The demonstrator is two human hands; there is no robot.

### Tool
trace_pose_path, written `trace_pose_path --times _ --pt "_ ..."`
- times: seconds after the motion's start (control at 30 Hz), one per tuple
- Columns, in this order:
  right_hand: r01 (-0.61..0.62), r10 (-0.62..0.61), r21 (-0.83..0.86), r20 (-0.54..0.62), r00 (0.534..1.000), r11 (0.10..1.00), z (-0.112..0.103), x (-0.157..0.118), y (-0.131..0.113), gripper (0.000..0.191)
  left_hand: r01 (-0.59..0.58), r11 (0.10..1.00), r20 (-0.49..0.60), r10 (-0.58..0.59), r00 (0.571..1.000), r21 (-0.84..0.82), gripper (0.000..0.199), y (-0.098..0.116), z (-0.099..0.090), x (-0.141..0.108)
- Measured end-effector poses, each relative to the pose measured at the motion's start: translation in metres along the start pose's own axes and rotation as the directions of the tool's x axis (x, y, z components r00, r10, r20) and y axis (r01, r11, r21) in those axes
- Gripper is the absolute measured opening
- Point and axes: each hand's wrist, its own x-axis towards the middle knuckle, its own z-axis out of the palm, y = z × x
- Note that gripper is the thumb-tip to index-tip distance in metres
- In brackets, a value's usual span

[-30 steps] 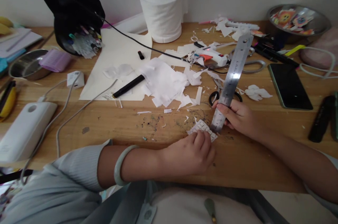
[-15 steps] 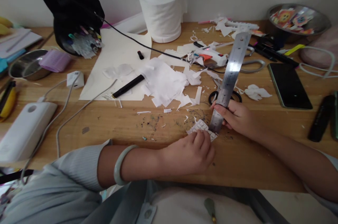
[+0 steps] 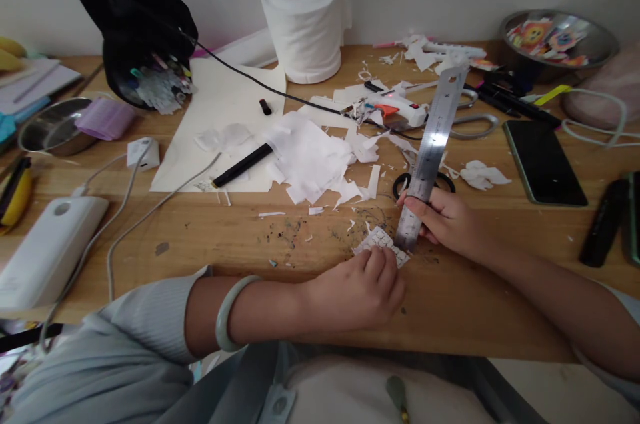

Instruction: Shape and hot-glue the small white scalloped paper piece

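Note:
My right hand [image 3: 440, 214] is closed around the lower part of a steel ruler [image 3: 433, 144], which leans up and away from me. The ruler's low end meets the edge of a small white piece of paper [image 3: 376, 236] with dark lines drawn in a cell-like pattern. My left hand [image 3: 367, 284], fingers curled, grips the near side of that paper; the fingertips and part of the paper are hidden behind the hand. Just behind the ruler lie black-handled scissors [image 3: 445, 182], partly covered by it.
White paper scraps [image 3: 315, 161] spread over the wooden desk [image 3: 210, 231]. Behind stand a tissue roll [image 3: 303, 31] and a glue gun [image 3: 407, 111]. A phone [image 3: 545, 161] and a metal bowl [image 3: 605, 44] are at right; a white power strip [image 3: 55, 244] with cables sits at left.
Almost nothing differs. The ruler has tilted very slightly in my right hand, while both hands and the patterned paper stay in the same place.

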Motion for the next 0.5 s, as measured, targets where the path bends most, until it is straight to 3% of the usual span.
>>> trace_pose_path --times 0.23,0.5 --pt "0.019 -0.016 0.072 -0.047 0.999 0.997 0.0007 0.0009 -0.0034 0.03 0.001 1.0 0.006 -0.001 1.0 0.002 0.021 -0.0003 0.0 -0.0003" --pt "-0.006 0.007 0.031 -0.031 0.999 0.999 0.0013 0.001 -0.001 0.031 0.002 1.0 0.004 -0.002 1.0 -0.009 0.023 -0.0002 0.0001 -0.0002"
